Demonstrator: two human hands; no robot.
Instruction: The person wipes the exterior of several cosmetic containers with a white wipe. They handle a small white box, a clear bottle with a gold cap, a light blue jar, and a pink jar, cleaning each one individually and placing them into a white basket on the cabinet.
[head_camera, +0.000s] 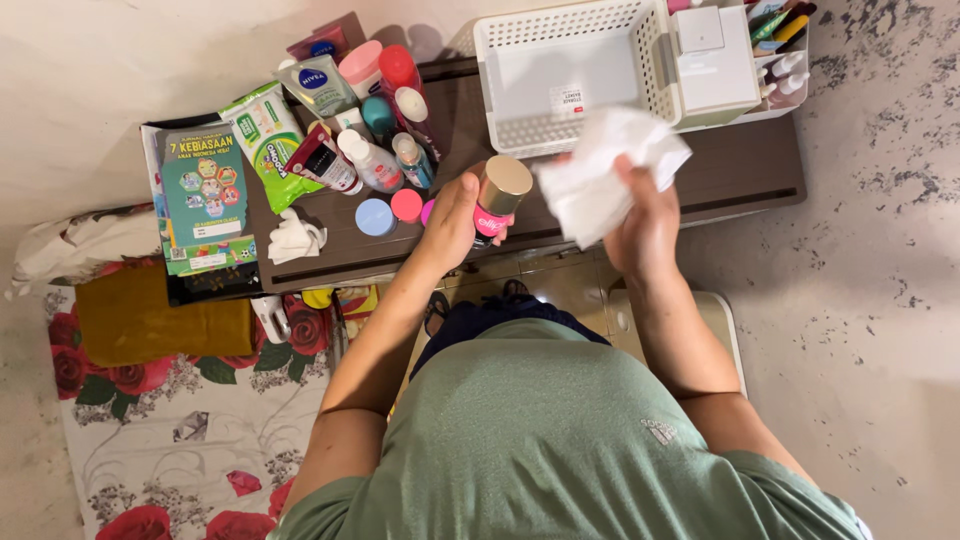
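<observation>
The single head-worn camera looks steeply down from above the person's chest, close in, with the dark table (730, 170) toward twelve o'clock.

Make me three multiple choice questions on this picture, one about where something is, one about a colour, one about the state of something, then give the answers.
1. Where does the white basket stand?
A. on the dark table
B. on the floral cloth
C. on the person's lap

2. What colour is the cap of the bottle in the left hand?
A. blue
B. gold
C. black

3. What is the state of the white basket?
A. full of bottles
B. turned upside down
C. empty apart from a label inside

Answers: 1 A, the basket sits on the table's far side. 2 B, the cap shines gold above a pink band. 3 C, its floor shows bare but for a small label, while the right hand holds a white tissue in front of it.
</observation>
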